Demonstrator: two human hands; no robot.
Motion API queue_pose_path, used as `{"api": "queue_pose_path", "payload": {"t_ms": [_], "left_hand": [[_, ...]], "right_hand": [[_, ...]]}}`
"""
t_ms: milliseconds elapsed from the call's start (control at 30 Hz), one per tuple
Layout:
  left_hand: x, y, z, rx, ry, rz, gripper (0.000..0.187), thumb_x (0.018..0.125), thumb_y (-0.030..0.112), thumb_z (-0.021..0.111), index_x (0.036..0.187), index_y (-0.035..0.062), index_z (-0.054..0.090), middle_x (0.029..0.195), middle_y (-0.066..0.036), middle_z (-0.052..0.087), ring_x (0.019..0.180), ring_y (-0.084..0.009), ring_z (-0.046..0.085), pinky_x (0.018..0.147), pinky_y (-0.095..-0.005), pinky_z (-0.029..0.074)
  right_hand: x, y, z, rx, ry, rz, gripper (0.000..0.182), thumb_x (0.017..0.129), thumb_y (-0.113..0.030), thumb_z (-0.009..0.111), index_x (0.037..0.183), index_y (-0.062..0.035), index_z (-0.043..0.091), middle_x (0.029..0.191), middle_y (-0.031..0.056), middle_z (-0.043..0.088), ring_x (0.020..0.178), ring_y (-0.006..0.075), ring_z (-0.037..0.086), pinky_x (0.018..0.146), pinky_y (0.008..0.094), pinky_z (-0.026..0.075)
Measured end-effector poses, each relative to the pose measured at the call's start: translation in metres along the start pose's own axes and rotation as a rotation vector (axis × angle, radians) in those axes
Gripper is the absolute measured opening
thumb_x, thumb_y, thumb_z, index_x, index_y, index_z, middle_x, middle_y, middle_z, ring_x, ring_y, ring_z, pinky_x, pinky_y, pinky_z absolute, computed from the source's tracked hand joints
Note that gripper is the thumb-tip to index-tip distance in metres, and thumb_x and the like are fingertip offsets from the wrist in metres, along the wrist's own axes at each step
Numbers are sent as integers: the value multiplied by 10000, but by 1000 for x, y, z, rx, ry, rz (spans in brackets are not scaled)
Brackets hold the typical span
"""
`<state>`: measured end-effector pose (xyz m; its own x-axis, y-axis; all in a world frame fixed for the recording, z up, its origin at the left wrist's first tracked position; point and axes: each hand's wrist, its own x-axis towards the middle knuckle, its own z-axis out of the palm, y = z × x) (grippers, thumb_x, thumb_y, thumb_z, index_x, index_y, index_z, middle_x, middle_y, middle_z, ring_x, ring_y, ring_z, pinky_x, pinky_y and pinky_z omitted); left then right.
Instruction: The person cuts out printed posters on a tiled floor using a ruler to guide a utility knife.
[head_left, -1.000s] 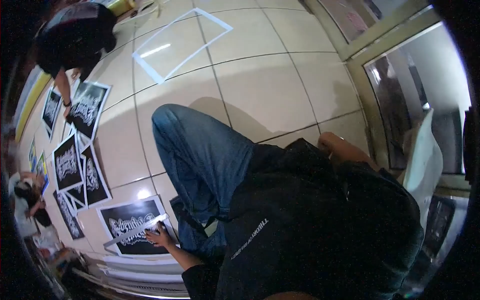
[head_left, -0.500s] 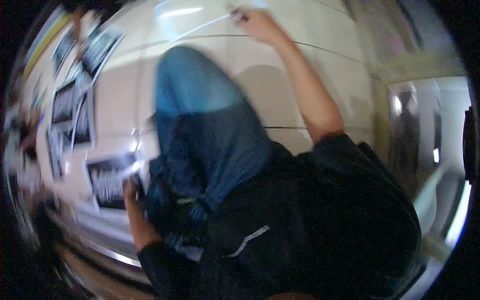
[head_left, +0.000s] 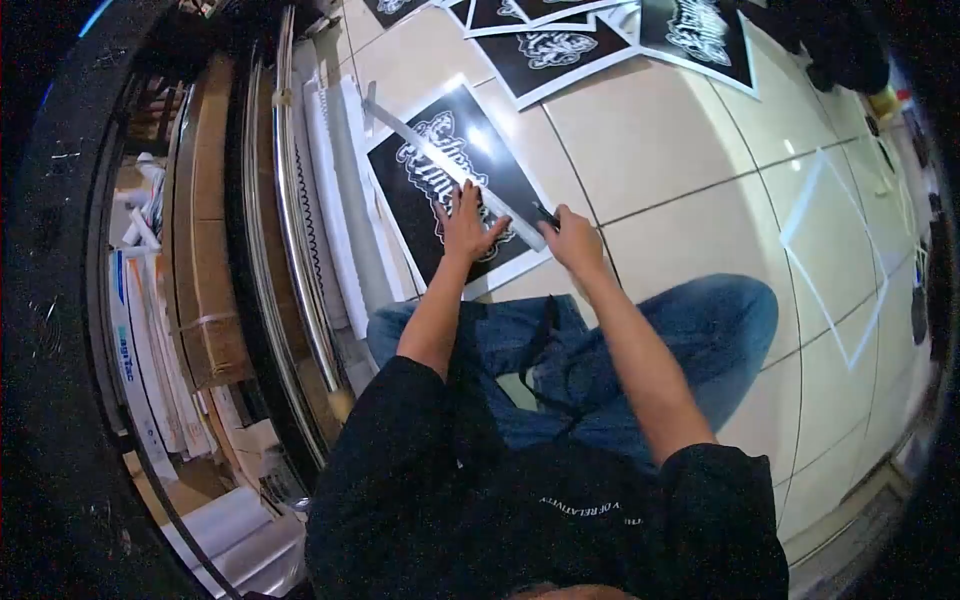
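A black print with white lettering and a white border (head_left: 405, 185) lies on the floor in front of my crossed legs. A flat metal ruler (head_left: 430, 150) runs slantwise across it. My left hand (head_left: 466, 228) rests on the print with its fingers spread, the fingertips at the ruler's edge. At the print's right edge, by the ruler's near end, my right hand (head_left: 574, 240) is closed around a dark cutter knife (head_left: 544, 214). The knife's blade is too small to make out.
Several similar prints (head_left: 556, 52) overlap on the tiles ahead. A thin white paper frame (head_left: 802, 212) lies on the floor to the right. Along the left stand a long cardboard box (head_left: 207, 230), metal rails (head_left: 296, 210) and paper rolls (head_left: 225, 525).
My view has turned and steadied. My right hand, stretched far out beside a thin white strip before, is now drawn in at the print. My left hand is still at the print, fingers now visibly spread.
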<state>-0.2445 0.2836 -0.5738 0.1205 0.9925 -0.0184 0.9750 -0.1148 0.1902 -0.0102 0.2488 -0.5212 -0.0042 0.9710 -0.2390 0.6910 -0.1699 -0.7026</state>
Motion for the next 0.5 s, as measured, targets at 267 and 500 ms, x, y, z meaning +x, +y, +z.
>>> {"api": "queue_pose_path", "payload": {"t_ms": [267,500], "left_hand": [[6,-19,17,116,74,84,837,865,698,493,1553,259,307,1626,-126,229,1490,-407,171,1122,-717,67],[18,-42,31,67,3,-25,654,1008,475,357,1567,153,250,1636,-57,229,1500,-357,173,1142,-691,87]], "right_hand": [[-15,-2,33,-161,-144,-3,342,911,-362,653,878,-26,599,896,197,669,873,417,651,741,521,510],[38,39,19,-202,248,-219,285,932,-255,618,1152,-74,630,1237,172,621,956,382,662,789,480,543]]}}
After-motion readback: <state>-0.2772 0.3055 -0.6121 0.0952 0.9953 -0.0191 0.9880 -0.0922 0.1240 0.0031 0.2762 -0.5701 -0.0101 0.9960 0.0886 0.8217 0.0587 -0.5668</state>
